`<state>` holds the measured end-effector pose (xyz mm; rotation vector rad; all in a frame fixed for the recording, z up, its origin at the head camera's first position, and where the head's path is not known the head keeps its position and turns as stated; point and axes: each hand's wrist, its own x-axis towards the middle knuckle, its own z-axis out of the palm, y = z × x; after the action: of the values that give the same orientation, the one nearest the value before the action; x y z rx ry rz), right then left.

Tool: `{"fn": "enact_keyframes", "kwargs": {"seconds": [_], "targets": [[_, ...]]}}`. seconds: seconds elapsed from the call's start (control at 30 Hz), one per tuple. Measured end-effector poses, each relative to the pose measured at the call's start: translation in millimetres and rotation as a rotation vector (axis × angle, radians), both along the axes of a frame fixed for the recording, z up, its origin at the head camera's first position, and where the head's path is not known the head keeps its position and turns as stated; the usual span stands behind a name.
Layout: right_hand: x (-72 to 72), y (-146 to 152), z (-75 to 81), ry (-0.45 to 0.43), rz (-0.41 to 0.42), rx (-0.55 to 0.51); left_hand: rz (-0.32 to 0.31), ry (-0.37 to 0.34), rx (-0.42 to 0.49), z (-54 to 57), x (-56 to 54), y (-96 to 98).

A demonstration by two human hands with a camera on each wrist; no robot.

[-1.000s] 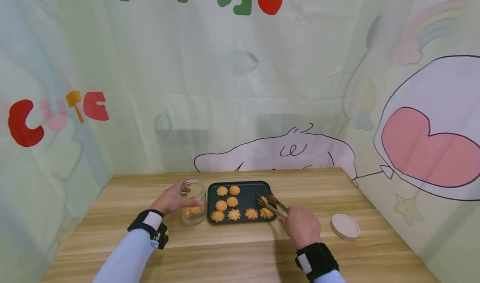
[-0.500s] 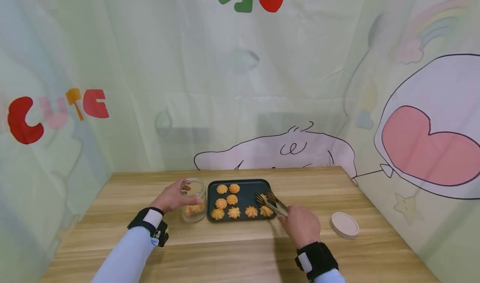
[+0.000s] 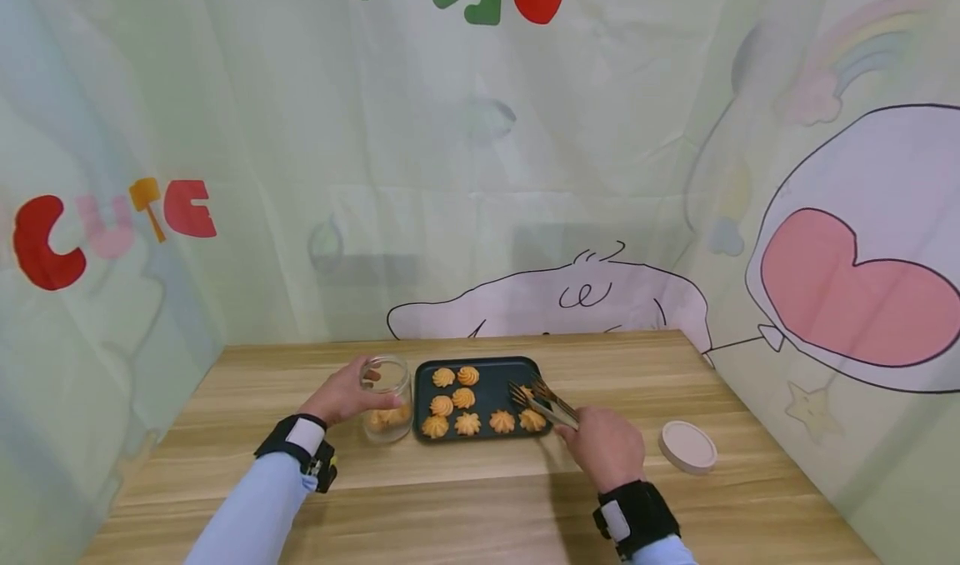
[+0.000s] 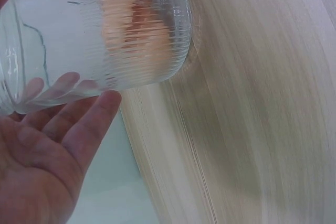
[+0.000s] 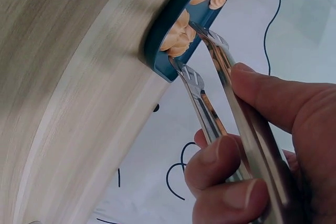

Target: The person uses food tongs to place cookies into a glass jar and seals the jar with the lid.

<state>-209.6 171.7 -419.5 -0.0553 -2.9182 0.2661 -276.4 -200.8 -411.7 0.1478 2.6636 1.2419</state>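
Observation:
My left hand (image 3: 347, 394) grips a clear ribbed glass jar (image 4: 68, 35) standing on the table left of the tray, thumb and fingers around its upper part. Several cookies (image 4: 136, 30) lie in the jar's bottom. In my right hand (image 3: 606, 448) are metal tongs (image 5: 244, 124) with fork-like tips, pinched between thumb and fingers. The tips reach over the right end of a dark tray (image 3: 487, 371), one to each side of a swirled cookie (image 5: 179, 38). More piped cookies (image 3: 468, 424) sit on the tray, mostly along its left and front.
A round, pale lid (image 3: 688, 447) lies on the wooden table (image 3: 450, 507) to the right of my right hand. Behind the table hangs a printed cloth backdrop (image 3: 300, 173), with another side of it at the right.
Almost nothing differs; the head view has shifted very slightly. Both hands keep their places, the left at the jar and the right with the tongs over the tray.

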Motion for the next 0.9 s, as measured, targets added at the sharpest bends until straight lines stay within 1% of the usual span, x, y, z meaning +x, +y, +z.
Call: {"fn": "enact_keyframes", "kwargs": {"seconds": [0.17, 0.63, 0.9], "targets": [[0.0, 0.2, 0.2, 0.005, 0.002, -0.018, 0.004, -0.006, 0.006, 1.6, 1.7, -0.3], [4.2, -0.6, 5.6, 0.044, 0.021, -0.025, 0.002, -0.005, 0.011, 0.8, 0.9, -0.4], [3.9, -4.7, 13.5, 0.019, 0.012, -0.034, 0.001, -0.009, 0.005, 1.6, 0.6, 0.0]]}}
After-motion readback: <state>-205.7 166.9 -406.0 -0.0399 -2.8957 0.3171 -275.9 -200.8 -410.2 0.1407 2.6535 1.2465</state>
